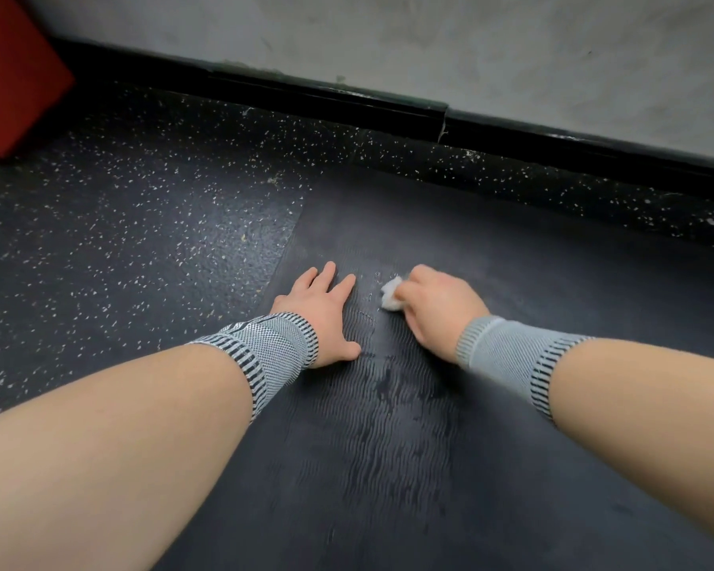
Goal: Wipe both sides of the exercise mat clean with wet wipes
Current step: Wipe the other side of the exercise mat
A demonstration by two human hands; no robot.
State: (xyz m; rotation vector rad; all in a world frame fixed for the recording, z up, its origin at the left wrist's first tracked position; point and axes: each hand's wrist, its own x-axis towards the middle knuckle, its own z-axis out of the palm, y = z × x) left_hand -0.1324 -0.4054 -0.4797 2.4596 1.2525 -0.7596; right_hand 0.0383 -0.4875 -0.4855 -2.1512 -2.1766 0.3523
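A dark grey exercise mat (491,249) with a wavy ribbed texture lies flat on the floor and fills the lower right of the view. My left hand (326,311) presses flat on the mat near its left edge, fingers straight. My right hand (433,307) grips a crumpled white wet wipe (391,293) and holds it against the mat just right of my left hand. Damp streaks show on the mat below the two hands. Both wrists wear grey knitted bands.
Black speckled rubber flooring (120,224) lies left of and beyond the mat. A grey wall with a black skirting board (347,101) runs across the back. A red padded object (13,76) stands in the far left corner.
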